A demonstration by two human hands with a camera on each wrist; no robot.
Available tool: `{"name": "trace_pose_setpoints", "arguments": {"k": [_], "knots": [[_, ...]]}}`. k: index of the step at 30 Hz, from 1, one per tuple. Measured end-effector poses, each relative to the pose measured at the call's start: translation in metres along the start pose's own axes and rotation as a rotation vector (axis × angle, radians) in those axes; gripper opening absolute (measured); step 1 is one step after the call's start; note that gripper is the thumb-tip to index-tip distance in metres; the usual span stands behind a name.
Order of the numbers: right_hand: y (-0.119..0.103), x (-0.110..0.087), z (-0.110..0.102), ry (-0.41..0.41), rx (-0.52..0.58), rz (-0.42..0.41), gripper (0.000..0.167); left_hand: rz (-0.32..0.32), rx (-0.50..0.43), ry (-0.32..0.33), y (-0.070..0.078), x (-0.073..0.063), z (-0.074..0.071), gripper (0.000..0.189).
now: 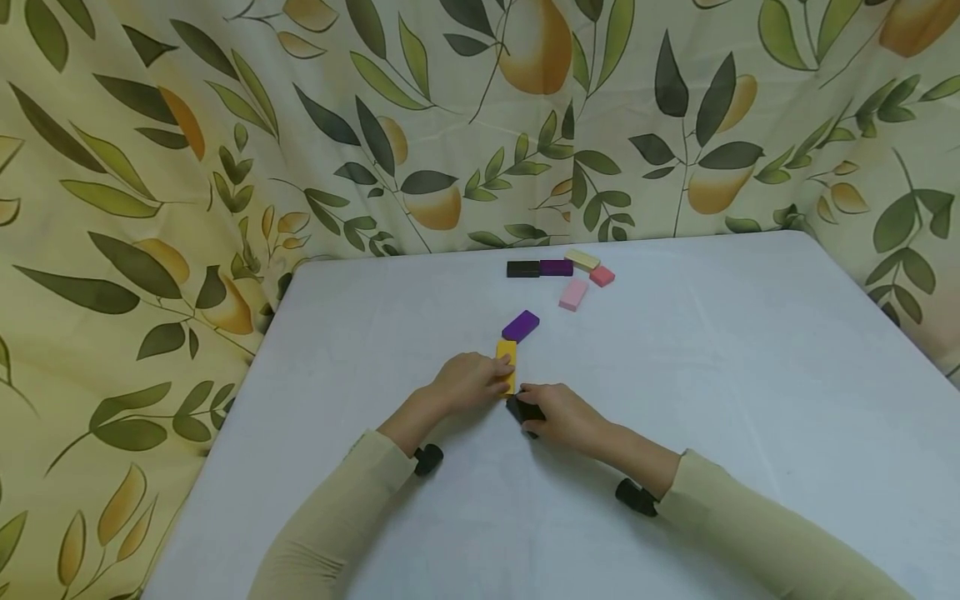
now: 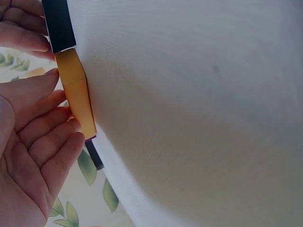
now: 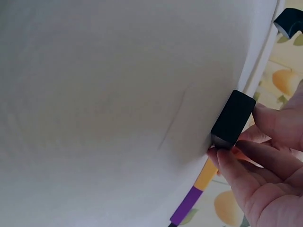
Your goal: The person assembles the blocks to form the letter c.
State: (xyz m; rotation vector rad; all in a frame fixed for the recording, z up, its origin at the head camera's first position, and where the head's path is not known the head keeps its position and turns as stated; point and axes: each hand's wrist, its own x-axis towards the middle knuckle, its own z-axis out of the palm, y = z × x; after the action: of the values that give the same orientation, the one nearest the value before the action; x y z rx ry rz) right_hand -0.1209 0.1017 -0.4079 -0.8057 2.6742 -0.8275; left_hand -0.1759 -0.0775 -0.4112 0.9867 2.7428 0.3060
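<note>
My left hand (image 1: 467,382) pinches a yellow block (image 1: 507,347), its fingertips lying over the long side and top. At the yellow block's far end a purple block (image 1: 521,326) lies at an angle, close against it. My right hand (image 1: 566,414) grips a black block (image 3: 234,116) between thumb and fingers, at the near end of the yellow one. In the left wrist view the black block (image 2: 59,26) and the yellow block (image 2: 78,94) stand end to end, touching or nearly so. My right fingers partly cover the black block in the head view.
Farther back on the white table (image 1: 712,358) lie another black block (image 1: 522,269), a dark purple block (image 1: 557,267), a cream block (image 1: 582,260), a coral block (image 1: 602,276) and a pink block (image 1: 573,295). A leaf-and-fruit patterned curtain (image 1: 480,150) hangs behind the table.
</note>
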Motion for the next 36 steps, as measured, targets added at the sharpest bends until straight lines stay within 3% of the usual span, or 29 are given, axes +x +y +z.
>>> {"name": "trace_pose_setpoints", "arguments": {"k": [25, 36], "knots": [[-0.0008, 0.001, 0.0039, -0.001, 0.052, -0.071, 0.035, -0.004, 0.006, 0.007, 0.0006, 0.0004, -0.0004, 0.039], [-0.0024, 0.0011, 0.0026, 0.01, 0.063, -0.031, 0.036, 0.007, 0.001, 0.012, -0.0002, 0.0005, -0.0003, 0.04]]}}
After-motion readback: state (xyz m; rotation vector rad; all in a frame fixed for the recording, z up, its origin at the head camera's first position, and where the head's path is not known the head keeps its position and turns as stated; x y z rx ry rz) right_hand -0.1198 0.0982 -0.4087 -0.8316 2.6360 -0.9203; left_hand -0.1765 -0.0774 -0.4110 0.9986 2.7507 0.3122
